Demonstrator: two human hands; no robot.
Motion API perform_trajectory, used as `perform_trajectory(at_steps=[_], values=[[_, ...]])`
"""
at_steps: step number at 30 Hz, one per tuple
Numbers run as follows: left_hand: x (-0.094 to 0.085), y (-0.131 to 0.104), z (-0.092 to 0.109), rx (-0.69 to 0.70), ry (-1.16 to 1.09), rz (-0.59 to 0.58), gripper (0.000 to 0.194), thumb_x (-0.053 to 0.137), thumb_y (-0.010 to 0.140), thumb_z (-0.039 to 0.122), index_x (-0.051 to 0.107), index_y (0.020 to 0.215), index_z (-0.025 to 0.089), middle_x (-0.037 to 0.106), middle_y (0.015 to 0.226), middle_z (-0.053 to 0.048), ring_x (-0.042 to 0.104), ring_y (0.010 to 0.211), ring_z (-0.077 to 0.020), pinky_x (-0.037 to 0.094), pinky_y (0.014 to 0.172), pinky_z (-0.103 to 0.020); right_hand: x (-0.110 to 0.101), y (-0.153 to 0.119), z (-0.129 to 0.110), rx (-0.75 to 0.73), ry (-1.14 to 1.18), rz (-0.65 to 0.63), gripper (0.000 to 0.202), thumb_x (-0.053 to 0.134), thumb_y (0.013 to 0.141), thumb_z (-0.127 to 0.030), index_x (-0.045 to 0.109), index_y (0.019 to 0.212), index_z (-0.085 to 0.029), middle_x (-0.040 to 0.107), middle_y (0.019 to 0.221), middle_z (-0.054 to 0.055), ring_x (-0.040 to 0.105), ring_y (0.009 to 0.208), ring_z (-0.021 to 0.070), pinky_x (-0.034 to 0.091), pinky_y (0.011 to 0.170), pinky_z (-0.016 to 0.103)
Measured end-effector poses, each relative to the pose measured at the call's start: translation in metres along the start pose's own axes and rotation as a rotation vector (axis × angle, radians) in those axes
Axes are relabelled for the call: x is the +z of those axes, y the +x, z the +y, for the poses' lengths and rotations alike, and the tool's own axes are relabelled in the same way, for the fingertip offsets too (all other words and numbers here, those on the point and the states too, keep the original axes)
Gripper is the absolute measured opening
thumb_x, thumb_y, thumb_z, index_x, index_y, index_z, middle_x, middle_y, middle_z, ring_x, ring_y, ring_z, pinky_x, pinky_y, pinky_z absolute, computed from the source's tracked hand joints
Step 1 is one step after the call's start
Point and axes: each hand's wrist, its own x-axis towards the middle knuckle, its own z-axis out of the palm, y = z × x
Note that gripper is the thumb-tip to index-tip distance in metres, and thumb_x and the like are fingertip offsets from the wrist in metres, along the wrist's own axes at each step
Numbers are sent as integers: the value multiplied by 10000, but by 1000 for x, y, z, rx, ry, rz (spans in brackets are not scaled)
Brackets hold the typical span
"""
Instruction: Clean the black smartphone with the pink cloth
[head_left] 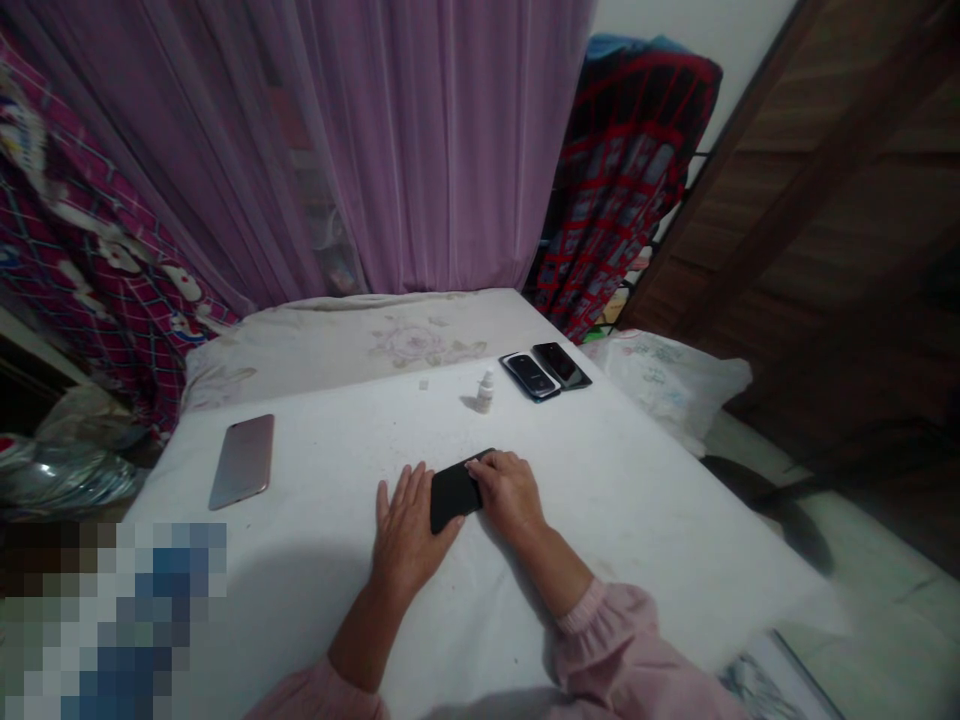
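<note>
A dark smartphone (454,494) lies flat on the white-covered table in front of me. My left hand (412,530) braces its left end, with the thumb along the near edge and the other fingers stretched out by the left side. Over the right end of the phone, my right hand (511,492) is closed in a pinch. A small whitish piece (471,465) shows at those fingertips; its material is too small to make out. Beyond the hands, a small white bottle (485,392) stands upright.
On the white table cover (330,450), a rose-gold phone (244,460) lies at left. Two dark phones, one blue-black (531,376) and one black (562,365), lie at back right. A tiny pale square (424,385) is near the bottle. A plastic bag (667,385) sits past the right edge.
</note>
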Motion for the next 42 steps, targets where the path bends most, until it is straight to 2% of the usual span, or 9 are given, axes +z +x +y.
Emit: perform_trajectory(at_steps=[4,9,14,17,20,28,34,37,42], values=[[1,0,1,1,-15,-6,639,550,858,434,426,1398,116,422,1490,-162,334,1408,-335,161,1158,-592,-3,8,18,118,-83,52,202,589,880,-188,761,955,-262,676,864,51,521,790,187,298,672,315],[5,0,-4,24,-28,2,668,544,858,445,390,1419,117,417,1493,-166,318,1415,-336,141,1163,-590,3,9,7,63,-65,33,203,588,883,-184,758,950,-271,672,871,50,519,799,191,304,682,318],[9,-1,-32,98,-54,-29,767,570,827,495,318,1457,137,355,1531,-164,293,1428,-321,186,1164,-551,3,7,5,32,14,28,187,601,884,-201,756,948,-284,683,884,39,533,822,191,322,699,316],[10,-2,-49,116,-59,-28,722,584,815,502,384,1418,159,368,1527,-156,296,1426,-328,209,1159,-549,-1,6,16,58,39,64,190,589,895,-214,748,988,-263,693,901,45,545,842,194,344,719,312],[9,-4,-56,143,-67,-33,653,590,819,495,437,1379,195,408,1511,-126,308,1422,-318,212,1160,-545,-4,1,21,47,53,94,185,582,904,-240,745,991,-244,690,915,57,551,843,198,361,725,311],[4,-4,-49,138,-69,-43,663,592,833,489,416,1407,207,412,1510,-114,305,1425,-308,195,1166,-543,0,-32,-6,-111,212,73,246,552,882,-134,747,962,-263,661,830,42,544,780,173,388,701,298],[2,-3,-47,126,-62,-46,629,587,828,467,444,1387,215,419,1508,-105,306,1426,-292,174,1174,-524,1,-38,-27,-247,325,33,226,591,889,-160,752,984,-287,666,840,37,550,786,164,394,686,287],[1,-3,-46,122,-64,-54,625,580,829,441,432,1396,223,417,1510,-97,304,1427,-290,170,1173,-524,1,-37,-19,-231,319,36,189,629,884,-194,764,930,-318,673,841,21,558,788,154,385,689,281],[-2,-1,-45,110,-59,-100,640,586,822,424,423,1402,208,393,1522,-107,295,1430,-298,178,1169,-537,-6,-35,13,-164,272,70,160,629,900,-270,774,856,-322,672,790,7,560,763,144,378,702,286]])
